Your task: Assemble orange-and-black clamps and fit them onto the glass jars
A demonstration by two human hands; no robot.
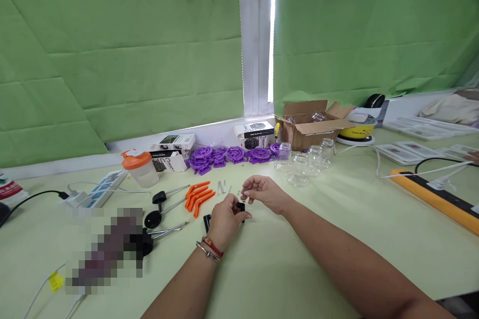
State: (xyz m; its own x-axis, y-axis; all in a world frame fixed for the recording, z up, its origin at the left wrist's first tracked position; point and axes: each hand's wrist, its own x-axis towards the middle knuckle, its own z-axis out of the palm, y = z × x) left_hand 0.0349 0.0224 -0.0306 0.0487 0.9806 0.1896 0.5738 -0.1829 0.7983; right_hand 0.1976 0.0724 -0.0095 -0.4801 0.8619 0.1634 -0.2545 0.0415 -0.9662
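Observation:
My left hand (227, 217) is closed around a small black plastic part (241, 206), most of it hidden by the fingers. Just above and to the right, my right hand (265, 194) has its fingertips pinched together near the part's top; what they hold, if anything, is too small to name. Another black piece (207, 223) lies on the table beside my left hand. Beyond that hand are short metal pins (221, 187) and several orange angled handles (199, 197). Farther left lie black knobs with metal rods (154, 219).
Purple plastic rings (235, 154) and printed boxes (254, 134) line the back. Glass jars (298, 169) stand before an open carton (312, 127). An orange-lidded cup (140, 167) and power strip (107, 187) are left; an orange-and-black power strip (437, 199) lies right.

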